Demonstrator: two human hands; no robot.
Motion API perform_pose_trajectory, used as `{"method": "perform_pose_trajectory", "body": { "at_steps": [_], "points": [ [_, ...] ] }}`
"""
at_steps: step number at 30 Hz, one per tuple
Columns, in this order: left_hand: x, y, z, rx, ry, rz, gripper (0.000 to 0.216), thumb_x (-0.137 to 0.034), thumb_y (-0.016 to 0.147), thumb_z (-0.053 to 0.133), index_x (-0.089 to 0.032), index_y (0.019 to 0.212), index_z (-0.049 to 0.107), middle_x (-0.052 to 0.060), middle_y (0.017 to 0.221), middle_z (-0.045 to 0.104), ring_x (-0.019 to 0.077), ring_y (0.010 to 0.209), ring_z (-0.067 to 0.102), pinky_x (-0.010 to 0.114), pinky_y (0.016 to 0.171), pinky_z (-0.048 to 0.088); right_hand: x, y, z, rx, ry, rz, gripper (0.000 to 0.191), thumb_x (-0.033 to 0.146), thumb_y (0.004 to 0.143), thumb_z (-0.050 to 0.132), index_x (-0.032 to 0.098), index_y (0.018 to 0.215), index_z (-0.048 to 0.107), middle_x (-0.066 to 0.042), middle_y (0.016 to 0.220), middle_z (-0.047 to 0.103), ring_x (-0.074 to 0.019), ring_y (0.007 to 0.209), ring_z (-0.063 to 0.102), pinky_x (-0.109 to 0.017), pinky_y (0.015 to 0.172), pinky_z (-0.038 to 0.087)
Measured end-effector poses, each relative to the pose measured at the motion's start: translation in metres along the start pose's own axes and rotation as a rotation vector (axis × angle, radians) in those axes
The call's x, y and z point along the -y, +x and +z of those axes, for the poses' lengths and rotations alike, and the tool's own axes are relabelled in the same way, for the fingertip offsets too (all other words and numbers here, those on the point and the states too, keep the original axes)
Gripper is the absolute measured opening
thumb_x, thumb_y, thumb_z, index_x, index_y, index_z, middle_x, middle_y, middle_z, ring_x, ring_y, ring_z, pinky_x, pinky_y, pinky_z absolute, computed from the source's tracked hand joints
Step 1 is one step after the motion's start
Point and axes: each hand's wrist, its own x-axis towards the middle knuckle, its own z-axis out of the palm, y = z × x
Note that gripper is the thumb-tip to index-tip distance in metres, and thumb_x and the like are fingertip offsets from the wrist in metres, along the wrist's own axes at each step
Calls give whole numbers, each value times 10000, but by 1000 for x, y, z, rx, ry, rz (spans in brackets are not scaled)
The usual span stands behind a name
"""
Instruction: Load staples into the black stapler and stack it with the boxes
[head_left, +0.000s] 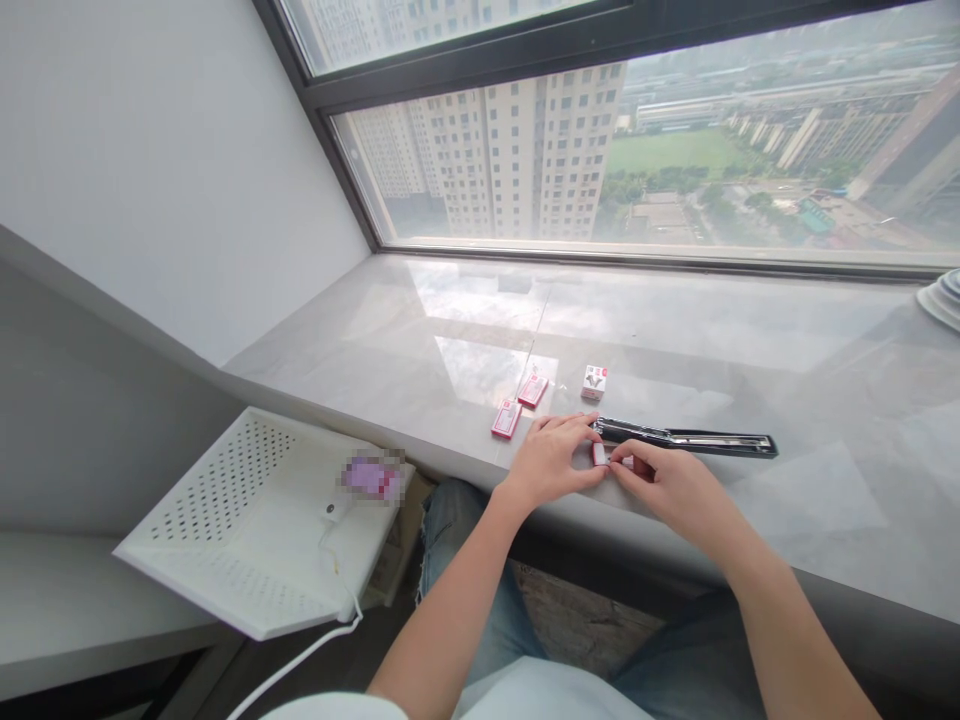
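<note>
A small red-and-white box (598, 454) sits at the front edge of the sill, between my two hands. My left hand (553, 456) holds it between thumb and fingers, its fingertips reaching the left end of the stapler. My right hand (679, 488) has thumb and index finger pinched at the right part of the box, covering much of it. Behind both hands lies a long black stapler (682, 440), swung open with its metal rail showing. Whether any staples are in my fingers is too small to make out.
Two flat red-and-white boxes, the nearer box (506, 419) and the farther box (533, 390), lie left of my hands. A white cube-shaped box (594, 382) stands behind the stapler. A white perforated tray (225, 590) with a cable is lower left. The window (525, 160) bounds the sill (750, 345).
</note>
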Motion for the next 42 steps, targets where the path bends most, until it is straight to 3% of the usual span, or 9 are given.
{"method": "perform_pose_trajectory", "body": {
  "at_steps": [5, 8, 11, 16, 20, 25, 28, 33, 42],
  "points": [
    [-5, -5, -4, -79, -16, -41, 371, -433, 848, 733, -284, 1169, 623, 49, 1416, 567, 240, 1295, 528, 399, 1116, 390, -22, -15, -12, -180, 17, 117, 343, 562, 924, 538, 262, 958, 701, 3, 611, 609, -187, 568, 555, -288, 559, 368],
    [-9, -7, -1, -137, 19, -149, 218, -464, 935, 620, -250, 962, 643, 51, 1051, 682, 220, 1025, 620, 376, 941, 464, -47, -22, -20, -283, -35, 279, 390, 598, 929, 507, 248, 894, 674, -11, 630, 638, -203, 579, 572, -296, 573, 368],
    [-16, -4, 13, -140, 95, -202, 301, -437, 982, 545, -231, 767, 586, 27, 786, 649, 212, 857, 606, 368, 823, 444, -60, -24, -18, -202, -53, 289, 396, 594, 939, 478, 254, 854, 662, -24, 686, 679, -220, 619, 601, -300, 587, 368],
    [-32, 7, 40, -155, 189, -187, 304, -386, 997, 536, -216, 749, 585, 45, 793, 664, 214, 849, 601, 358, 786, 410, -49, -22, -4, -185, -36, 217, 390, 576, 959, 444, 258, 843, 638, -17, 696, 673, -204, 625, 582, -292, 599, 370],
    [-42, 9, 45, -203, 198, -202, 304, -377, 1027, 489, -212, 799, 606, 36, 805, 670, 186, 805, 607, 329, 775, 413, -59, -30, -15, -158, 120, 316, 437, 643, 916, 509, 230, 893, 650, -20, 643, 638, -188, 582, 568, -278, 549, 371],
    [-47, 6, 44, -255, 111, -180, 186, -362, 1013, 524, -253, 1067, 664, 16, 905, 700, 160, 785, 627, 291, 752, 445, -90, -45, -49, -201, 515, 532, 727, 705, 794, 673, 210, 1304, 521, 19, 661, 605, -123, 398, 435, -246, 390, 283],
    [-48, 7, 45, -240, 98, -134, 211, -353, 1009, 529, -280, 1139, 678, 18, 969, 704, 168, 838, 642, 297, 789, 465, -99, -43, -63, -282, 698, 497, 902, 643, 737, 777, 266, 1460, 392, 18, 771, 613, -88, 412, 392, -228, 372, 264],
    [-50, 10, 48, -224, 141, -112, 253, -371, 1006, 526, -262, 1166, 689, 42, 998, 710, 200, 914, 654, 334, 830, 466, -93, -28, -74, -212, 833, 313, 717, 610, 734, 804, 255, 1316, 583, 31, 770, 550, -49, 466, 299, -211, 408, 215],
    [-59, 15, 48, -200, 173, -144, 196, -430, 926, 629, -253, 1002, 667, 33, 918, 716, 225, 863, 644, 350, 775, 424, -52, 24, -70, -161, 524, -40, 439, 587, 755, 781, 220, 976, 688, 38, 672, 522, -124, 626, 441, -255, 582, 355]
  ]
}}
